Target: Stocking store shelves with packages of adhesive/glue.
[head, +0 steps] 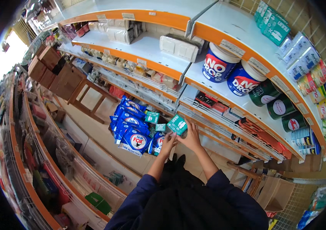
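Observation:
A small teal cardboard box (176, 125) with a white picture on its face is held in front of me. My right hand (191, 137) grips it along the right side, thumb at the lower edge. At its lower left corner, the fingers of my left hand (168, 144) press against it. Just to the left are several blue Fox glue packets (137, 141) with round white and red emblems, heaped together. Beside that heap sit another teal box (152, 117) and a smaller pale green box (160, 127). Whatever supports the heap is hidden beneath it.
On the shelf (148, 50) to the right stand two No Drop buckets (219, 63) and dark green cans (281, 107). More teal boxes (275, 26) are on the top shelf. A wooden stool (89, 99) bears cardboard cartons (65, 82). Another shelf rack (73, 178) runs along the left.

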The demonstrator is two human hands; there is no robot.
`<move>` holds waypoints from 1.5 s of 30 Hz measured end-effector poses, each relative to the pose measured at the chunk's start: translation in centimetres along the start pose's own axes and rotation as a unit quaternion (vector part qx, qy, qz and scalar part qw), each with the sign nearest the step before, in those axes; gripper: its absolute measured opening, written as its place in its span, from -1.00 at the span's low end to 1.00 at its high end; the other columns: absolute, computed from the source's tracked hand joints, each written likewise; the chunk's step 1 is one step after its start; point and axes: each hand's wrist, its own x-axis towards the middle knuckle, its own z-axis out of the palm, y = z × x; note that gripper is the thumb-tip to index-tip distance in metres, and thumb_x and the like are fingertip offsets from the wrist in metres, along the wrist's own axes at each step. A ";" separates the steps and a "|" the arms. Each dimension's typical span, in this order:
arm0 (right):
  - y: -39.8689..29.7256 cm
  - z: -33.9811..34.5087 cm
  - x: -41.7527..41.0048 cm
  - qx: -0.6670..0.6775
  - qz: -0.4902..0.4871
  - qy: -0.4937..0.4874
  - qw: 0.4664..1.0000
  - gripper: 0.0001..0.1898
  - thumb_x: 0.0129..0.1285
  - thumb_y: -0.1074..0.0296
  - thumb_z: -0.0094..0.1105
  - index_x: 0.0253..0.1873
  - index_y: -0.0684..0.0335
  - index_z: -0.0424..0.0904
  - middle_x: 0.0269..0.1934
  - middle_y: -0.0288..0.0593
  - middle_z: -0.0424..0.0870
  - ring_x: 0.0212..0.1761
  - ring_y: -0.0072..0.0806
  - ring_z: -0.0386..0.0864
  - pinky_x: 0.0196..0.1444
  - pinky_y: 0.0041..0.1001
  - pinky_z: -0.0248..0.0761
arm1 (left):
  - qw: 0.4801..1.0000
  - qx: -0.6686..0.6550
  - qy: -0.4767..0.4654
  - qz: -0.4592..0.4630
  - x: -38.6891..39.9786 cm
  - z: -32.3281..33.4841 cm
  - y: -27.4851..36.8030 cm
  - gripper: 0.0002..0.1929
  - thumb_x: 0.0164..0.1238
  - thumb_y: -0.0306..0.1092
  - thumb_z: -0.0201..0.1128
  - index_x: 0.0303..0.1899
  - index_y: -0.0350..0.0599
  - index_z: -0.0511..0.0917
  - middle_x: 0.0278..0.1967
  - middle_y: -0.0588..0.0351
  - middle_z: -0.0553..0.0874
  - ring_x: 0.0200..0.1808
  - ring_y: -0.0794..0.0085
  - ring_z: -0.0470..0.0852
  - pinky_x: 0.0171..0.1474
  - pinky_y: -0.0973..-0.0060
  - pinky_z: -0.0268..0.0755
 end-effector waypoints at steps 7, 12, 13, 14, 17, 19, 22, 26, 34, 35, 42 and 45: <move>-6.8 -12.6 0.0 0.109 -0.101 0.178 0.973 -0.16 -0.22 0.35 0.41 0.23 0.24 0.14 0.08 0.04 0.27 0.13 -0.09 0.24 0.11 -0.25 0.20 | 0.962 0.004 -0.093 0.256 -5.6 7.7 11.1 -0.46 0.15 -0.47 0.20 0.16 -0.24 0.18 0.01 0.02 0.43 0.02 0.41 0.44 0.00 0.53 0.35; -10.7 -21.0 -2.0 0.096 -0.152 0.249 0.952 -0.31 -0.10 0.38 0.36 0.18 0.33 0.23 0.04 0.05 0.32 0.03 -0.15 0.38 0.00 -0.34 0.31 | 0.882 0.052 -0.135 0.448 -11.8 12.0 17.3 -0.43 0.12 -0.69 0.10 0.20 -0.28 0.14 0.13 -0.05 0.32 0.13 0.30 0.36 0.11 0.40 0.29; -11.4 -22.2 -2.4 0.076 -0.183 0.272 0.942 -0.37 -0.07 0.42 0.33 0.15 0.36 0.27 0.02 0.05 0.34 -0.01 -0.17 0.42 -0.04 -0.36 0.35 | 0.853 0.080 -0.152 0.492 -12.6 12.5 18.4 -0.44 0.11 -0.70 0.09 0.19 -0.30 0.15 0.14 -0.06 0.31 0.15 0.28 0.35 0.12 0.38 0.29; -12.6 -23.8 -2.5 0.068 -0.187 0.309 0.930 -0.47 -0.04 0.50 0.28 0.09 0.40 0.33 -0.04 0.04 0.42 -0.08 -0.20 0.47 -0.08 -0.40 0.37 | 0.823 0.081 -0.178 0.533 -12.8 13.1 19.4 -0.43 0.09 -0.72 0.10 0.19 -0.32 0.16 0.14 -0.08 0.30 0.15 0.27 0.34 0.14 0.35 0.28; -14.2 -27.9 -1.9 0.059 -0.191 0.372 0.907 -0.50 -0.01 0.50 0.25 0.08 0.41 0.34 -0.09 0.04 0.47 -0.10 -0.23 0.49 -0.09 -0.40 0.37 | 0.710 0.170 -0.155 0.666 -14.7 16.7 24.6 -0.47 0.05 -0.68 0.16 0.13 -0.34 0.26 0.09 -0.14 0.38 0.09 0.21 0.42 0.08 0.38 0.33; -14.5 -30.8 -1.1 0.060 -0.199 0.418 0.884 -0.54 0.03 0.51 0.22 0.07 0.42 0.35 -0.13 0.04 0.51 -0.14 -0.26 0.52 -0.12 -0.42 0.38 | 0.605 0.258 -0.070 0.750 -15.7 19.8 27.7 -0.52 0.05 -0.61 0.20 0.08 -0.34 0.33 -0.02 -0.16 0.47 0.01 0.16 0.49 -0.04 0.41 0.40; -14.2 -32.8 1.8 0.092 -0.190 0.447 0.869 -0.53 0.07 0.48 0.17 0.11 0.42 0.31 -0.13 0.13 0.51 -0.15 -0.21 0.55 -0.14 -0.40 0.41 | 0.589 0.292 -0.059 0.751 -15.6 23.4 31.0 -0.63 0.11 -0.56 0.18 0.00 -0.31 0.40 -0.12 -0.10 0.53 -0.07 0.24 0.55 -0.03 0.45 0.42; -12.9 -35.2 4.6 -0.024 -0.154 0.444 0.883 -0.48 0.10 0.38 0.14 0.12 0.51 0.23 -0.15 0.25 0.50 -0.15 -0.05 0.54 -0.15 -0.31 0.39 | 0.625 0.284 -0.124 0.716 -12.3 27.4 34.0 -0.67 0.12 -0.51 0.18 -0.04 -0.35 0.42 -0.22 -0.14 0.60 -0.20 0.19 0.63 -0.18 0.43 0.51; -13.5 -37.3 8.0 -0.095 0.009 0.325 0.941 -0.34 0.09 0.24 0.14 0.16 0.59 0.12 -0.20 0.31 0.51 -0.14 0.02 0.52 -0.11 -0.35 0.41 | 0.601 0.443 -0.108 0.657 -8.0 30.6 36.6 -0.77 0.07 -0.48 0.20 -0.25 -0.43 0.47 -0.37 -0.23 0.62 -0.33 0.04 0.63 -0.29 0.35 0.49; -13.0 -37.2 8.6 -0.112 0.013 0.329 0.938 -0.32 0.08 0.24 0.13 0.15 0.65 0.07 -0.25 0.34 0.51 -0.20 0.05 0.52 -0.15 -0.31 0.42 | 0.590 0.452 -0.102 0.661 -7.4 31.2 36.6 -0.79 0.06 -0.46 0.20 -0.29 -0.43 0.48 -0.39 -0.25 0.61 -0.34 0.01 0.62 -0.31 0.32 0.47; -12.5 -37.4 12.4 -0.136 0.083 0.332 0.930 -0.26 0.07 0.29 0.06 0.11 0.84 -0.08 -0.38 0.40 0.50 -0.30 0.08 0.54 -0.24 -0.25 0.44 | 0.577 0.468 -0.087 0.664 -4.4 33.5 37.7 -0.78 0.00 -0.43 0.23 -0.37 -0.43 0.48 -0.44 -0.30 0.58 -0.38 -0.06 0.58 -0.31 0.26 0.43; -11.8 -37.4 13.6 -0.141 0.087 0.345 0.924 -0.24 0.06 0.27 0.06 0.10 0.87 -0.11 -0.38 0.39 0.51 -0.30 0.09 0.54 -0.25 -0.26 0.45 | 0.566 0.469 -0.081 0.673 -3.6 33.9 38.0 -0.77 -0.04 -0.43 0.24 -0.37 -0.43 0.48 -0.44 -0.31 0.57 -0.36 -0.08 0.57 -0.29 0.26 0.43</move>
